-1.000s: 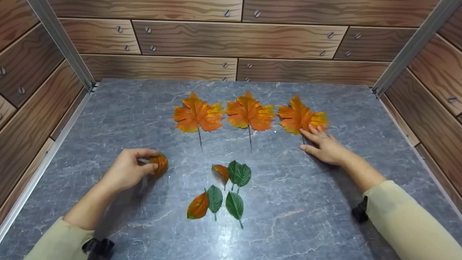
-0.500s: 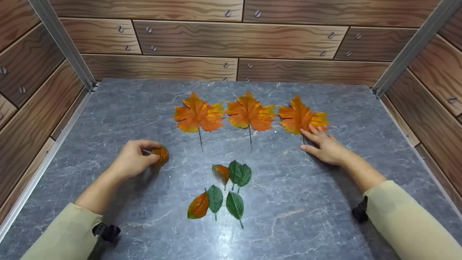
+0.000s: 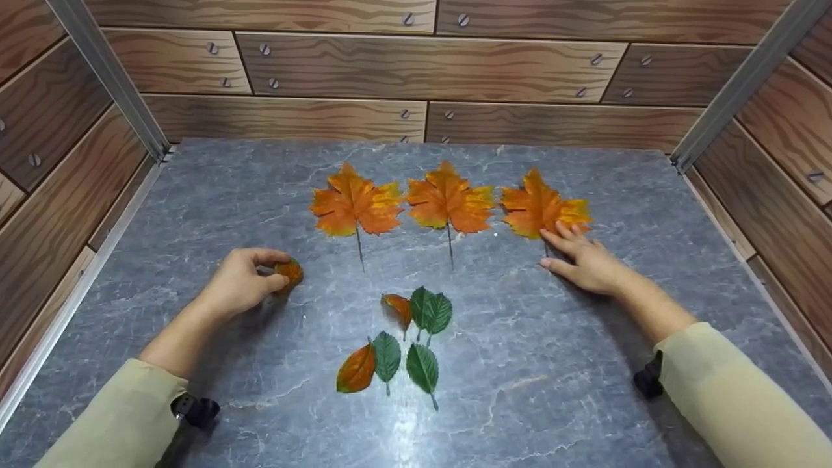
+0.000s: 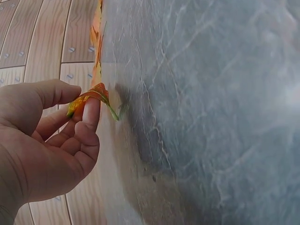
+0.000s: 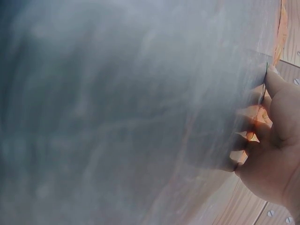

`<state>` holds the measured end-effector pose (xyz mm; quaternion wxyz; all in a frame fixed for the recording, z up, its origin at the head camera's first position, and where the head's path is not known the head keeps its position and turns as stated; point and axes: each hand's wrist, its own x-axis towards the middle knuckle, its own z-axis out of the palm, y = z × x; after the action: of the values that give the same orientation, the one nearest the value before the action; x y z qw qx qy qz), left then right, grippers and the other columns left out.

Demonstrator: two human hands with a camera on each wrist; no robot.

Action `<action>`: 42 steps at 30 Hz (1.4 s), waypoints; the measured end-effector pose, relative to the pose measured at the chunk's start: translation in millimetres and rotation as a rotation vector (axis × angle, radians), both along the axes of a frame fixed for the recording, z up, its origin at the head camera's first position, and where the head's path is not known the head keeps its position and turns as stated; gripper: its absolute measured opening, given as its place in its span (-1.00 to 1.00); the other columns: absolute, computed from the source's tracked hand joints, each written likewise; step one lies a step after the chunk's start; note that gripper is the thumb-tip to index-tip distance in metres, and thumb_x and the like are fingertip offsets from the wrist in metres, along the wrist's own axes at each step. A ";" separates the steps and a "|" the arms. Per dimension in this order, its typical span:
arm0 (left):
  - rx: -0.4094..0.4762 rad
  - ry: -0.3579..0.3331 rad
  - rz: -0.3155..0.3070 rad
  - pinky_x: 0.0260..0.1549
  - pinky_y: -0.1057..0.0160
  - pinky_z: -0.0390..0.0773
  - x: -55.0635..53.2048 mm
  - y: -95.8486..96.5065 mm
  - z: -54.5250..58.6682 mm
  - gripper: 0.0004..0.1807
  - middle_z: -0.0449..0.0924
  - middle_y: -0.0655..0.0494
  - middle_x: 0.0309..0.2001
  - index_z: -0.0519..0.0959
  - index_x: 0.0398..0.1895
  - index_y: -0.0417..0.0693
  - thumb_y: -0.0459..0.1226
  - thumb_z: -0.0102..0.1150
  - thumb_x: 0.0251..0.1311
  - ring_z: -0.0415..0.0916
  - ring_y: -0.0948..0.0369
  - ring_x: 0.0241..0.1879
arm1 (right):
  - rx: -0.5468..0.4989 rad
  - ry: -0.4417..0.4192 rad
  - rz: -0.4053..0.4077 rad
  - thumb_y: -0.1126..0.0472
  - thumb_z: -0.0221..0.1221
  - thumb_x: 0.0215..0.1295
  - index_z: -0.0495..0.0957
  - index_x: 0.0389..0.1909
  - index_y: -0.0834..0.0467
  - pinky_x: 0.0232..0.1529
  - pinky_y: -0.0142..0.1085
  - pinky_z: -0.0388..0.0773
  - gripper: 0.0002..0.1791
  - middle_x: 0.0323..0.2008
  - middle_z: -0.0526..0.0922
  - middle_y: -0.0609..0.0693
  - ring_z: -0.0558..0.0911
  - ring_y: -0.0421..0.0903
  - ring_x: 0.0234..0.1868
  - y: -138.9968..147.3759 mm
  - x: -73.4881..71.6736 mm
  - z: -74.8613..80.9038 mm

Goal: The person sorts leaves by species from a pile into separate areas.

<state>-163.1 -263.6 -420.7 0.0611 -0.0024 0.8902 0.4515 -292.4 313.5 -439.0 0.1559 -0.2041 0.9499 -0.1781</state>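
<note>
Over the left half of the bench (image 3: 149, 299), the left hand (image 3: 240, 283) pinches a rust leaf (image 3: 292, 275) between thumb and fingers, its green stem (image 4: 113, 112) pointing at the surface; I can't tell whether the tip touches. The right hand (image 3: 588, 265) lies with fingers extended and apart, tips on the right maple leaf (image 3: 536, 205), thumb beside its stem. The left maple leaf (image 3: 354, 205) and middle maple leaf (image 3: 447, 203) finish the row along the far edge, stems pointing away from that edge. Nearer, well in from both side edges, a curled leaf (image 3: 403, 307) sits against a green pair (image 3: 439, 315); below them, an orange leaf (image 3: 356, 370) touches one green leaf (image 3: 387, 357), another (image 3: 423, 368) just right.
</note>
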 end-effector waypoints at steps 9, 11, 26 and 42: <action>-0.013 0.007 0.003 -0.25 0.26 0.63 -2.1 0.8 -0.2 -0.55 0.66 -0.30 0.18 0.61 0.32 -0.33 -0.39 0.24 0.40 0.67 -0.11 0.07 | -0.002 0.006 0.003 -0.25 0.00 0.64 0.03 0.72 0.13 0.51 0.43 -0.36 -0.14 0.68 -0.24 0.35 -0.32 0.40 0.65 0.6 -0.2 -0.3; -0.015 0.013 0.003 -0.24 0.27 0.63 -2.4 1.1 0.0 -0.56 0.66 -0.29 0.16 0.61 0.31 -0.33 -0.40 0.24 0.40 0.67 -0.11 0.07 | -0.001 0.006 0.003 -0.26 0.00 0.64 0.03 0.72 0.12 0.51 0.44 -0.36 -0.14 0.68 -0.24 0.35 -0.32 0.40 0.65 0.6 -0.1 -0.1; -0.003 0.013 0.004 -0.22 0.30 0.63 -2.8 1.4 0.5 -0.58 0.66 -0.30 0.15 0.60 0.32 -0.35 -0.40 0.21 0.44 0.66 -0.11 0.07 | -0.002 -0.003 0.000 -0.27 0.00 0.64 0.02 0.72 0.11 0.51 0.44 -0.35 -0.13 0.68 -0.24 0.33 -0.32 0.39 0.65 0.6 -0.1 0.2; 0.018 0.001 0.021 -0.18 0.30 0.62 -2.3 -2.2 1.9 -0.55 0.66 -0.26 0.20 0.60 0.34 -0.33 -0.36 0.24 0.43 0.65 -0.09 0.10 | -0.004 0.002 -0.002 -0.27 0.01 0.63 0.03 0.72 0.11 0.51 0.43 -0.36 -0.13 0.68 -0.24 0.34 -0.32 0.39 0.65 0.5 0.2 0.1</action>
<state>-165.5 -265.8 -418.8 0.0560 -0.0111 0.8860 0.4601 -292.3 313.9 -438.9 0.1544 -0.2034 0.9499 -0.1800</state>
